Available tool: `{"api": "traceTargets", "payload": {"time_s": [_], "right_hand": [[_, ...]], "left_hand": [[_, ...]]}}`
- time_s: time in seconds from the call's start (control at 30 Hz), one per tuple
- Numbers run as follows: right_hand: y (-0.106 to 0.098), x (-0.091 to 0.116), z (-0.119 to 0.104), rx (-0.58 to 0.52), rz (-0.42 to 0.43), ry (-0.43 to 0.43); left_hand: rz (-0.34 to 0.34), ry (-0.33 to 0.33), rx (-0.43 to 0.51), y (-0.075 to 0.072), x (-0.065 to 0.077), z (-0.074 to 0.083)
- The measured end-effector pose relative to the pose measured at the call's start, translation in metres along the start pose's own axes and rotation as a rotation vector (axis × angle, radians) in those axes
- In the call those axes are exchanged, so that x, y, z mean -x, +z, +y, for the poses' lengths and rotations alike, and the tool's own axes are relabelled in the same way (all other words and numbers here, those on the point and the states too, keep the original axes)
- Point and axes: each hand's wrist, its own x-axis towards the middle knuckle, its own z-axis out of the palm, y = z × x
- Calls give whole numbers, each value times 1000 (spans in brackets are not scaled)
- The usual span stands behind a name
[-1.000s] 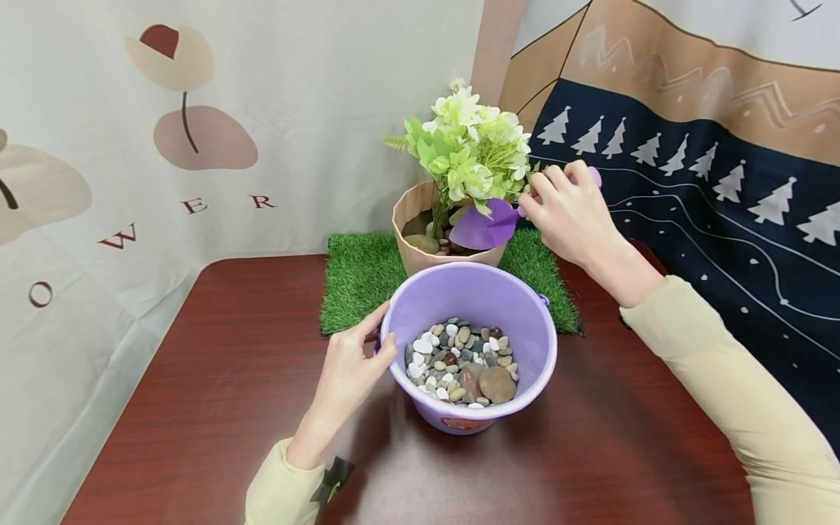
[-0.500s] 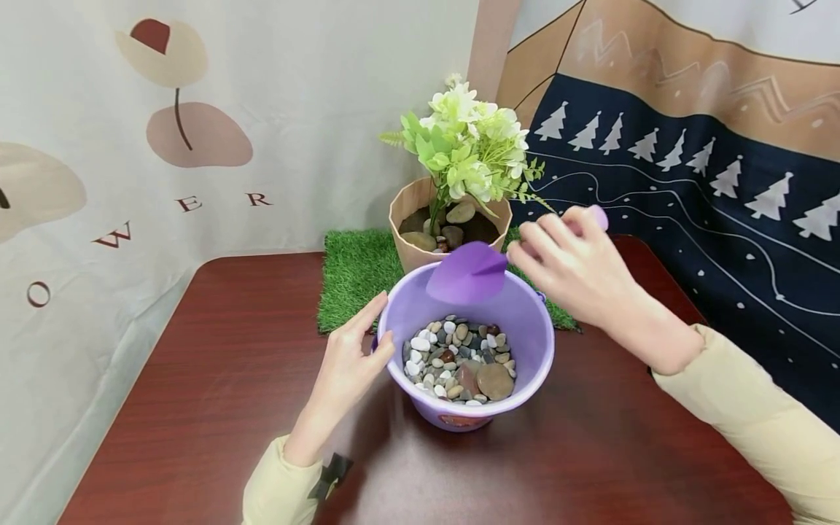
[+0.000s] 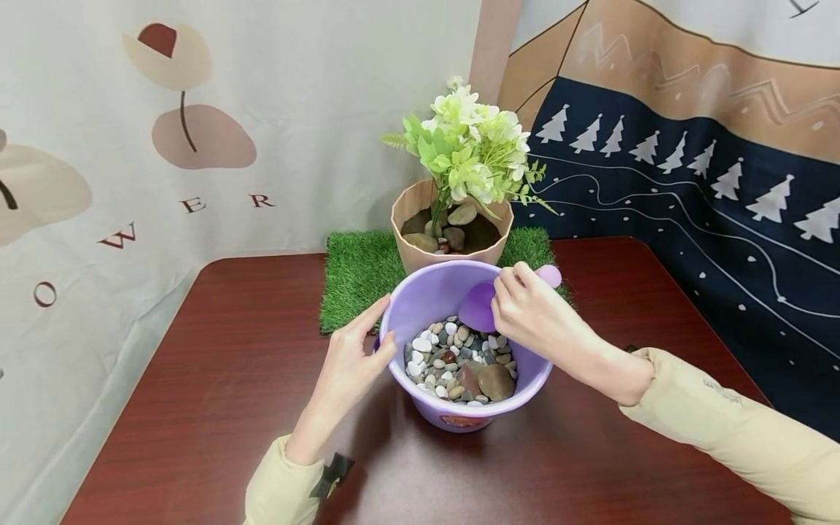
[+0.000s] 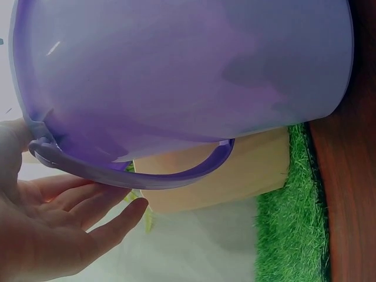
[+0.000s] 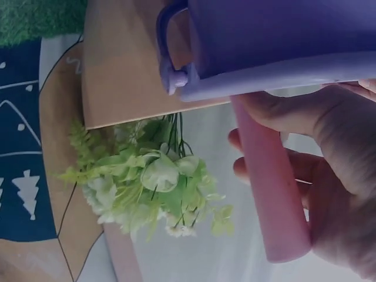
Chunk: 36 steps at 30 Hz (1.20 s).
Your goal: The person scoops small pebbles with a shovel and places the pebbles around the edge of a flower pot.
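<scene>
A lilac bucket stands on the table with several small pebbles and a few larger stones at its bottom. My left hand is at its left rim, thumb and index finger touching the edge. In the left wrist view that hand's other fingers extend loosely beside the hanging bucket handle. My right hand grips a purple toy shovel by its pinkish handle. The shovel's blade reaches down inside the bucket at the pebbles' far edge, partly hidden by the hand.
Behind the bucket, a beige flowerpot with white-green artificial flowers, dark soil and stones stands on a green turf mat. Printed curtains hang behind the dark red table.
My right hand has brought the shovel from over the flowerpot, toward me and down into the bucket. The left hand has stayed at the rim.
</scene>
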Motion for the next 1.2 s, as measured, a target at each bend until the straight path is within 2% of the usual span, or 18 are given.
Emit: {"api": "traceTargets", "payload": {"time_s": [0.17,0.33,0.47,0.73,0.97,1.2], "right_hand": [[-1,-7,-6,50,-40,6],[0,-12,-13,89,-6,-24],[7,-14,-12,80,0,-36],[23,-10,-3,-67,-34,-13],[36,-8,-13,-296,-109,-15],[40,-13,-24,-282,-195,18]], "left_hand": [[-2,-6,9,0,0,0],[-7,-12,36,1,0,0],[-15,-25,59,1,0,1],[-24,-41,53,0,0,0],[-13,-33,53,2,1,-1],[-16,-48,65,2,1,0]]}}
